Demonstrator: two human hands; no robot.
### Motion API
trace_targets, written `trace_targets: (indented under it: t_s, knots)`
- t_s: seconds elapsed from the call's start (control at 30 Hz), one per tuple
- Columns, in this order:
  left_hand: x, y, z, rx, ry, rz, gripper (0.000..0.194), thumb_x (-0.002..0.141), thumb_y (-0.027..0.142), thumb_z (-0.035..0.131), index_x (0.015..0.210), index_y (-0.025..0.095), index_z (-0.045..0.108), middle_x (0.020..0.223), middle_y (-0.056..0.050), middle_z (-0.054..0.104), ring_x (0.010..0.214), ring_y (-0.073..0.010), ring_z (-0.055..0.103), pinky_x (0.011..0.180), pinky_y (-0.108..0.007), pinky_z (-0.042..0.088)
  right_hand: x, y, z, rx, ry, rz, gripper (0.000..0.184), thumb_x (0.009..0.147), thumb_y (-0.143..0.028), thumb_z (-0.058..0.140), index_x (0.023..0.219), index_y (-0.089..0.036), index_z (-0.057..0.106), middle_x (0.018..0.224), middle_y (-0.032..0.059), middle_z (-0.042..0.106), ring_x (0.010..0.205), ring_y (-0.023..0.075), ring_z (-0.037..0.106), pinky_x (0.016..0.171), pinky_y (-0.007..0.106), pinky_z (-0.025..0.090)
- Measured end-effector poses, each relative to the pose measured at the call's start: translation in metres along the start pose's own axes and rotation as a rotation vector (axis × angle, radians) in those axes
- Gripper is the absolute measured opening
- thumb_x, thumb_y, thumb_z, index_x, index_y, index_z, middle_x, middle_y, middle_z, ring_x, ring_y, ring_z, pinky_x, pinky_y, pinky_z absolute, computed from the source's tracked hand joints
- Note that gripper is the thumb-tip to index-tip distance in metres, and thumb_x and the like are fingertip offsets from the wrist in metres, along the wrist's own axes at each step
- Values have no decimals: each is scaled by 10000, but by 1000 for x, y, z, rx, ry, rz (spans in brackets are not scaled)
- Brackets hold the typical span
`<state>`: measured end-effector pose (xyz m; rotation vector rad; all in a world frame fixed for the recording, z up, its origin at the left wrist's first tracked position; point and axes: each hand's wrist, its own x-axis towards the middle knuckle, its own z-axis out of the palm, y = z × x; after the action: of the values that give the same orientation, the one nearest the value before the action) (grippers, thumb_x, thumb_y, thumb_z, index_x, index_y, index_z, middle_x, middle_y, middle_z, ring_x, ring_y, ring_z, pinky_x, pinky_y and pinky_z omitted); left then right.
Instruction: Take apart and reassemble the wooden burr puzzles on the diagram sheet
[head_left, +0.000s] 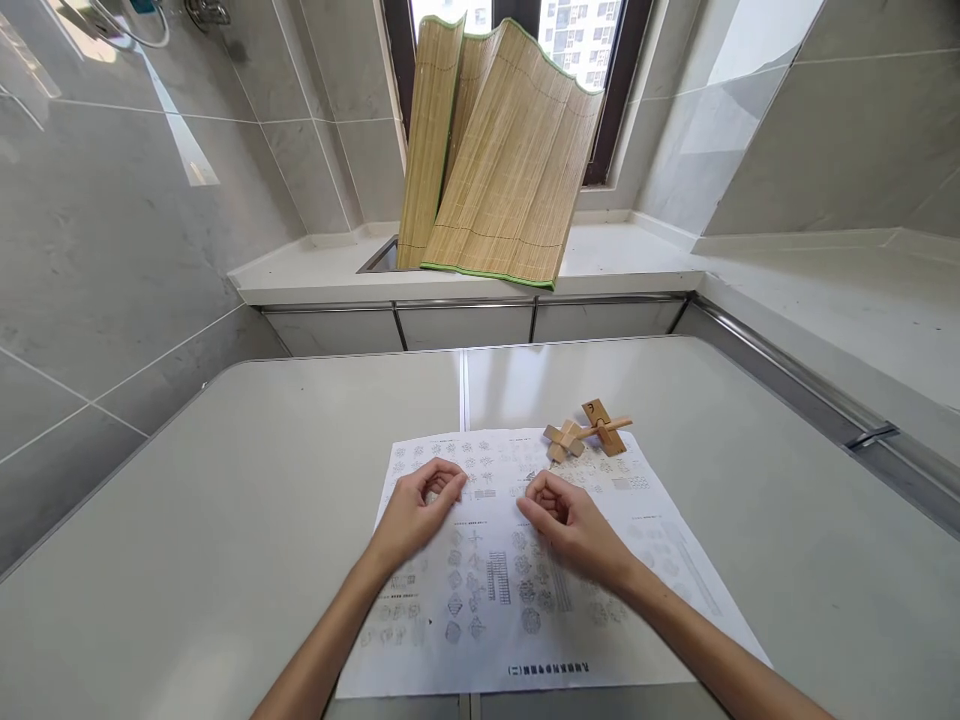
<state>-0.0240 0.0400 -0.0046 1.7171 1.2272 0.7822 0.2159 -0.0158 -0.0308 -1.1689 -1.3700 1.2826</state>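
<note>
A large white sheet printed with rows of small line diagrams lies under both hands, its writing upside down from here. My left hand rests on the sheet's left half, fingers curled in toward the thumb, with nothing visible in them. Opposite it, my right hand is curled the same way, and no object shows in it. Just beyond the right hand sits a small wooden block puzzle of crossed pieces. Touching or close beside it is a flat wooden piece with a thin stick across it.
The light table has a seam down its middle. Behind it, a folded bamboo mat with green edging leans on the white ledge before a window. Metal rails run along the ledge, and grey tiled walls stand around.
</note>
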Motion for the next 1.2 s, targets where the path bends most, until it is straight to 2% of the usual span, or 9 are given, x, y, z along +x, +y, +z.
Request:
trace_targets:
  t_s: [0.2,0.37,0.87,1.2]
  knots:
    - [36,-18,-28,55,159,-9,350,911,546,678,949,203,738,763,-15,710,712,-176,613,683,-267,477,1,0,0,-92,-11,-14,318,987,-473,631,824,-214,548,652,-55,433,605,136,359,564,282,280]
    - [44,-24,-34,23,236,-38,392,913,582,651,933,195,709,726,-1,670,634,-151,580,620,-257,465,3,2,0,-126,-9,-19,298,986,-443,635,816,-212,553,647,-53,446,601,135,371,562,277,292]
    - [42,-14,-34,52,227,-98,357,903,565,654,914,214,714,730,-3,656,636,-153,525,623,-268,435,4,3,-2,-19,5,37,373,1006,-540,602,820,-228,516,640,-68,404,570,125,352,535,270,284]
    - [42,-19,-34,55,232,-103,348,926,551,638,888,207,683,733,-6,650,618,-142,502,604,-259,432,4,2,-1,35,23,86,458,1051,-597,492,767,-238,476,629,-41,523,516,125,455,514,274,368]
